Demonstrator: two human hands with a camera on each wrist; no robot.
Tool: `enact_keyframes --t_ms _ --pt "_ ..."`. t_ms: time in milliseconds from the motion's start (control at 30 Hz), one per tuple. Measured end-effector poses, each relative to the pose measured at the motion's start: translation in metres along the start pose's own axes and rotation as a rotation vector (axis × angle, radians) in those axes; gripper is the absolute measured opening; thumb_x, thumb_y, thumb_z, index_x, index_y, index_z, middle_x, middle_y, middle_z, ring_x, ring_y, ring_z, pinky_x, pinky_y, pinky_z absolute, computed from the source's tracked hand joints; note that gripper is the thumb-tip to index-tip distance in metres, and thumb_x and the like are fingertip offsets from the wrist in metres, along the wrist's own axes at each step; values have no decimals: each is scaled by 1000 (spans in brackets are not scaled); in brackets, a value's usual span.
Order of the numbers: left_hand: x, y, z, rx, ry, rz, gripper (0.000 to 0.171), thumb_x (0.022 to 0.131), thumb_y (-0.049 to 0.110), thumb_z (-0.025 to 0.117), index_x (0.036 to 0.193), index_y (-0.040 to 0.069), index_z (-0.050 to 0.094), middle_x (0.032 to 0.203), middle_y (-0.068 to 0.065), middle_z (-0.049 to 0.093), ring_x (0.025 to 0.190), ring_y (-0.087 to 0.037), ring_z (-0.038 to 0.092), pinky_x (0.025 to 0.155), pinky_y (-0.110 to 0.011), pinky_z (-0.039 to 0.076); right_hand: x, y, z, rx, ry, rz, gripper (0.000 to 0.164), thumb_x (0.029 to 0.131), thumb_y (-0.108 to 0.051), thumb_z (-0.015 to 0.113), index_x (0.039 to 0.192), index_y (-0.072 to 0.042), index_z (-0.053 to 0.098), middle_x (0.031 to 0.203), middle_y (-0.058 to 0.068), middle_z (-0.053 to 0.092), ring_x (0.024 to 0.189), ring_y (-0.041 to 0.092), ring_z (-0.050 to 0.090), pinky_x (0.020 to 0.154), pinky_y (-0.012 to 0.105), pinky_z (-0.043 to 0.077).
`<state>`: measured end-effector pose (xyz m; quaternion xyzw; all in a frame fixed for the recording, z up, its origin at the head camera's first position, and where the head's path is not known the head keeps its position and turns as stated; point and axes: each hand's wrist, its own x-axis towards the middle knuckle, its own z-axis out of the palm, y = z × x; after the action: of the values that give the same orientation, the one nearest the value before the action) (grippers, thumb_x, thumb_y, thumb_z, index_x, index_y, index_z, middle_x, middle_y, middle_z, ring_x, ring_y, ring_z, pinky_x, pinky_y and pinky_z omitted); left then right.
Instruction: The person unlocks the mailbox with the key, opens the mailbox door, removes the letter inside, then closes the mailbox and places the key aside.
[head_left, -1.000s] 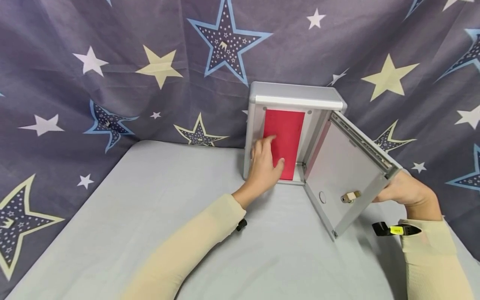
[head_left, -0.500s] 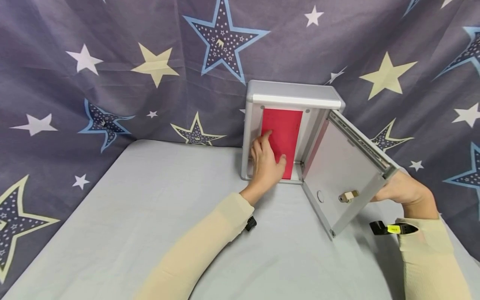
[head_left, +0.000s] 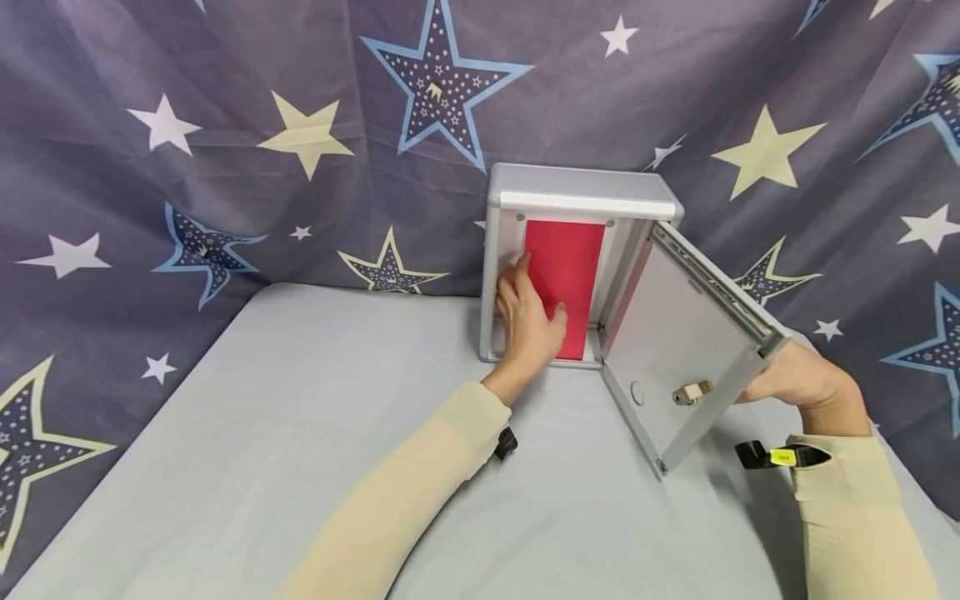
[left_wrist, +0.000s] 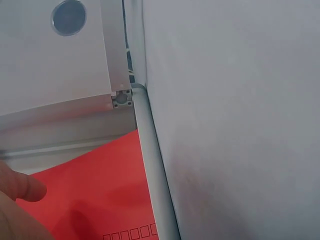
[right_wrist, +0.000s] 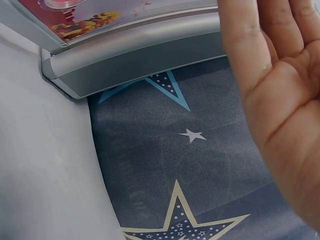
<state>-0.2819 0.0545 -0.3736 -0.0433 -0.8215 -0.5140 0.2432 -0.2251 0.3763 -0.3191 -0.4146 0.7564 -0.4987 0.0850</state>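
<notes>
A red envelope (head_left: 570, 275) stands upright inside a silver metal box (head_left: 588, 185), whose hinged door (head_left: 660, 333) is swung out to the right. My left hand (head_left: 531, 325) reaches into the box, its fingers at the envelope's left edge and its thumb in front of the red face. In the left wrist view that thumb shows over the envelope (left_wrist: 105, 185), which has a row of printed squares. My right hand (head_left: 810, 383) is behind the door near its free edge, part of it hidden; in the right wrist view the fingers of this hand (right_wrist: 285, 85) extend up beside the door.
A lock (head_left: 692, 393) and a round ring sit on the door's inner face. The box stands on a table with a pale cover (head_left: 375, 375), close against a dark curtain (head_left: 247, 150) printed with stars. A picture (right_wrist: 90, 22) shows on the door's outer face.
My left hand has shifted slightly, its fingers now at the envelope's left edge instead of over its face. The right hand and door hold about the same position.
</notes>
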Motion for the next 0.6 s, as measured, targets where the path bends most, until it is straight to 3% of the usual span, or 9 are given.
enact_keyframes --t_ms 333,600 --pt "4 0 -2 16 -3 -54 91 88 12 77 161 17 22 158 -14 29 140 -35 33 111 -52 41 6 -3 3 -28 0 12 96 67 26 73 153 4 35 128 0 59 100 14 59 72 30 58" --pt "8 0 -1 144 2 -81 92 86 15 79 160 14 23 156 -15 35 136 -36 39 109 -51 43 7 -2 5 11 -16 -30 97 68 27 71 155 -3 38 128 1 60 98 15 59 66 31 57"
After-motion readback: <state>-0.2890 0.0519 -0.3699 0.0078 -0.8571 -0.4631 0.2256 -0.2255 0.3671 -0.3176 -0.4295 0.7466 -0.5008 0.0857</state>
